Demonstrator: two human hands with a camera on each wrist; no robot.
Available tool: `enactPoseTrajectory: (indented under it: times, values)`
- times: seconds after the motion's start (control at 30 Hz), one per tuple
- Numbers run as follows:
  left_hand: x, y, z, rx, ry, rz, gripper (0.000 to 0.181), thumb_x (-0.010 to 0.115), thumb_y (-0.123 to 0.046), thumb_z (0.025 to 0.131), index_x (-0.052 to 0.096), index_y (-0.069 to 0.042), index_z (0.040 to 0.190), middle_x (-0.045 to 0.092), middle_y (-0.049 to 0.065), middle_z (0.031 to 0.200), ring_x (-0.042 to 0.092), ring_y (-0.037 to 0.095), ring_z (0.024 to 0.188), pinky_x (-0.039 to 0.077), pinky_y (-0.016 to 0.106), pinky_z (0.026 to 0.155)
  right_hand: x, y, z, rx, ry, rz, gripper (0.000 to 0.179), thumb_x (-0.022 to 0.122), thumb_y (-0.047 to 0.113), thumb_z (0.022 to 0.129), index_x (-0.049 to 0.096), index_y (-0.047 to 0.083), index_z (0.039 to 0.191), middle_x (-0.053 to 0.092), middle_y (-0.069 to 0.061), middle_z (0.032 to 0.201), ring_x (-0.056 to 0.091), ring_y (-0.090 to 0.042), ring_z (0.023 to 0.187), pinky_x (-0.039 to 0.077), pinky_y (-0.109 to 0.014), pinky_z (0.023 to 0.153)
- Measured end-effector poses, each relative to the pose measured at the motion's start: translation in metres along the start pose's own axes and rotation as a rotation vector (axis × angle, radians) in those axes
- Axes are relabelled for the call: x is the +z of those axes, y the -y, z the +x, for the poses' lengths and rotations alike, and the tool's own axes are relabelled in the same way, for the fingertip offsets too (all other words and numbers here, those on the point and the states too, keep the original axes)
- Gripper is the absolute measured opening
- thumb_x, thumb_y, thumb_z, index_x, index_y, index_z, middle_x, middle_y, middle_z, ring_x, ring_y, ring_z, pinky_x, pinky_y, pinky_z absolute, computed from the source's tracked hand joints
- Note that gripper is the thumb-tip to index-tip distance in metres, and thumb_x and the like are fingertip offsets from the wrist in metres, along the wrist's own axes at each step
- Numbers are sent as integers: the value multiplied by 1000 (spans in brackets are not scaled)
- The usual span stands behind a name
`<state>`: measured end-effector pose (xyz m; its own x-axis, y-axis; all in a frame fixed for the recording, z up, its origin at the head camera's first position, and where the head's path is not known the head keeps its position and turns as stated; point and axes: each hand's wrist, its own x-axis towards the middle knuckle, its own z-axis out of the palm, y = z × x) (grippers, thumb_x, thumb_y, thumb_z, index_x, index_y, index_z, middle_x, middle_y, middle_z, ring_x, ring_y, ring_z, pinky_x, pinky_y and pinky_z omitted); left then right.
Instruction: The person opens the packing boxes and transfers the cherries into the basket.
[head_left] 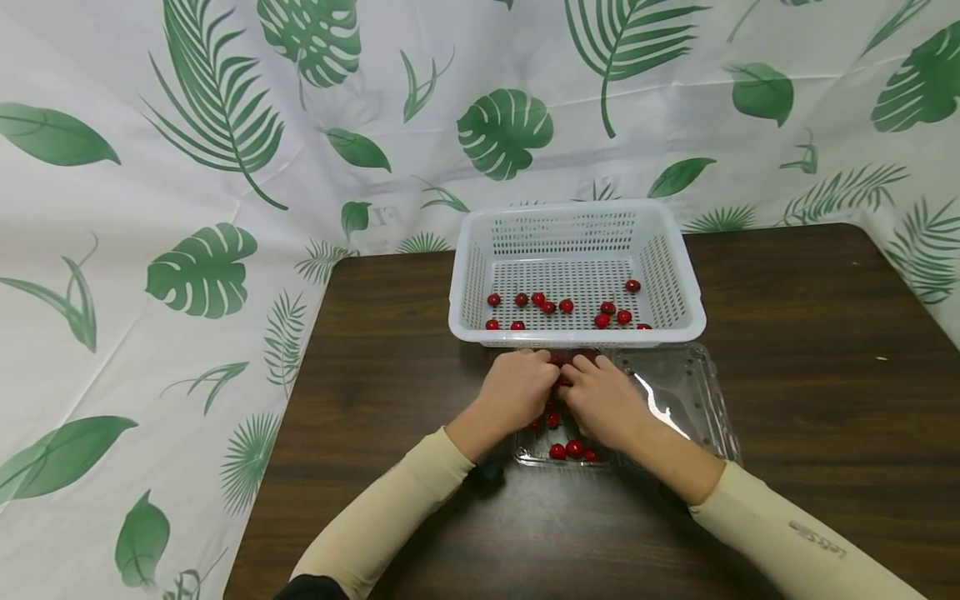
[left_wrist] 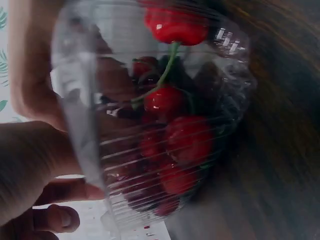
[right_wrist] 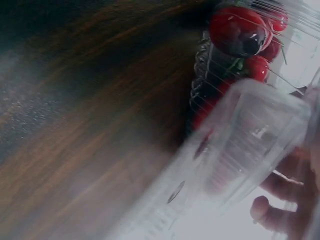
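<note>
A clear plastic clamshell box (head_left: 522, 457) lies open on the table with red cherries (head_left: 574, 448) in it. Over its far half, my left hand (head_left: 517, 390) and right hand (head_left: 604, 403) meet, fingertips bent down among the fruit. Whether either pinches a cherry or a stem is hidden. In the left wrist view, the left hand (left_wrist: 22, 165) is beside the box wall, and cherries with green stems (left_wrist: 165, 102) show through the plastic. Fingers of the right hand (right_wrist: 295, 200) appear behind the blurred clear plastic (right_wrist: 260, 132) in the right wrist view.
Just behind the box stands a white perforated basket (head_left: 577, 336) with several loose cherries (head_left: 566, 306) on its floor. The box's clear lid (head_left: 686, 383) lies folded out to the right on the dark wooden table (head_left: 810, 350). A leaf-print cloth (head_left: 420, 175) hangs behind and at the left.
</note>
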<state>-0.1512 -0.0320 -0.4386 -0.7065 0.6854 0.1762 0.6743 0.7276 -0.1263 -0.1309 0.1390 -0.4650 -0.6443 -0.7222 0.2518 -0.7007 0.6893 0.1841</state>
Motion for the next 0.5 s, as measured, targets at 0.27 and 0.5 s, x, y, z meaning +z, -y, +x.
enactPoseTrajectory:
  times: [0.27,0.5]
  values:
    - [6,-3,3,-19,54,8,14,75,-17,81,69,-21,70,63,-1,72,62,20,63,51,35,53,-3,-1,2,-49,87,31,7,73,15,74,69,14,79,60,-2,85,50,-27,81,35,-38,66]
    - [9,-7,2,-4,152,41,10,75,-23,81,71,-21,72,63,0,70,62,20,62,52,35,53,-3,3,0,-59,87,70,5,73,15,75,68,15,75,60,1,78,48,-25,76,30,-35,63]
